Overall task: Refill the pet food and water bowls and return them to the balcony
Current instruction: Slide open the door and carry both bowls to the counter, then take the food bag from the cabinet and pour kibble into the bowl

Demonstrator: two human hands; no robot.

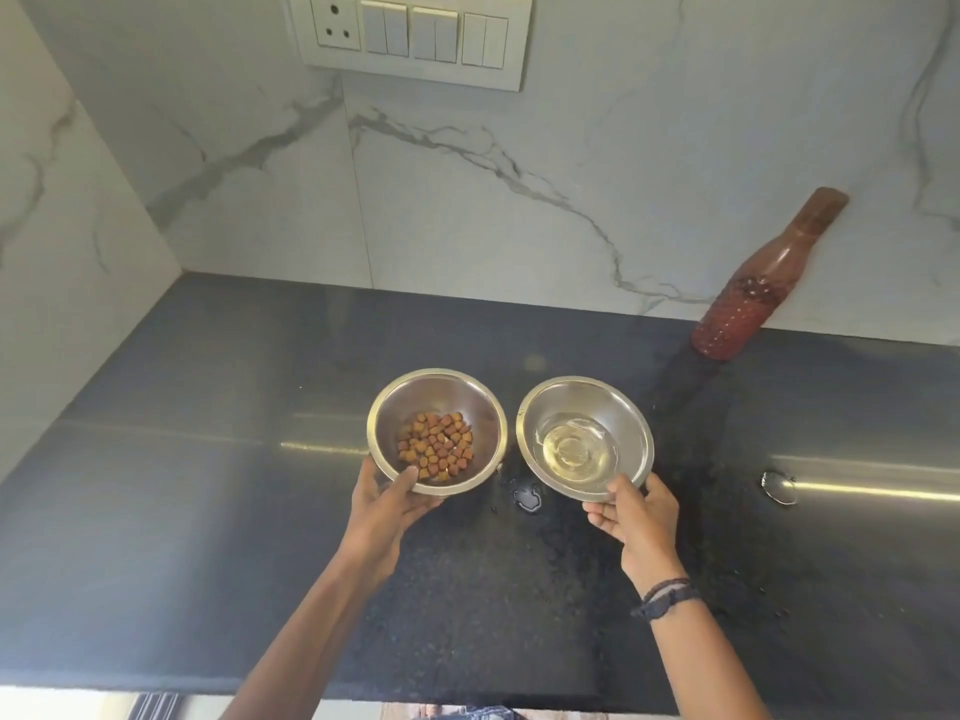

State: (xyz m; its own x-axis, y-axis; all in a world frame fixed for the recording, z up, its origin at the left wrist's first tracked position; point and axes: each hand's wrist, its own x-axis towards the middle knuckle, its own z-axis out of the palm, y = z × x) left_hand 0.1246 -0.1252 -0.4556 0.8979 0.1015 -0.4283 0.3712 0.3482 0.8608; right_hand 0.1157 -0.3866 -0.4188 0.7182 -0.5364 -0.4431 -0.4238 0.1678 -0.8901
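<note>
Forearms enter from the lower edge, both reaching fwd over a dark speckled countertop [208, 485]. Dark braided wristbands [665, 597] are worn on the right wrist.

L: the left hand [387, 504] is closed on the near rim of the food bowl [483, 402], thumb laid over the rim, fingers tucked beneath. The steel bowl is partly filled with brown kibble [436, 446], heaped at its centre.

R: the right hand [636, 517] is closed on the near rim of the water bowl [618, 407], thumb on top, fingers curled below. A shallow pool of clear water [576, 449] is seen in the bottom.

Both bowls are placed side by side, near but apart, at mid-counter; whether they rest on the surface or are lifted cannot be told.

A small puddle [527, 498] lies between the hands; a second puddle [778, 486] lies well to the right.

Further back, a reddish-brown bottle [748, 298] stands at the counter's rear, against the marble-patterned wall [519, 174]. A switch panel [415, 36] w/ one socket is mounted at top.
</note>
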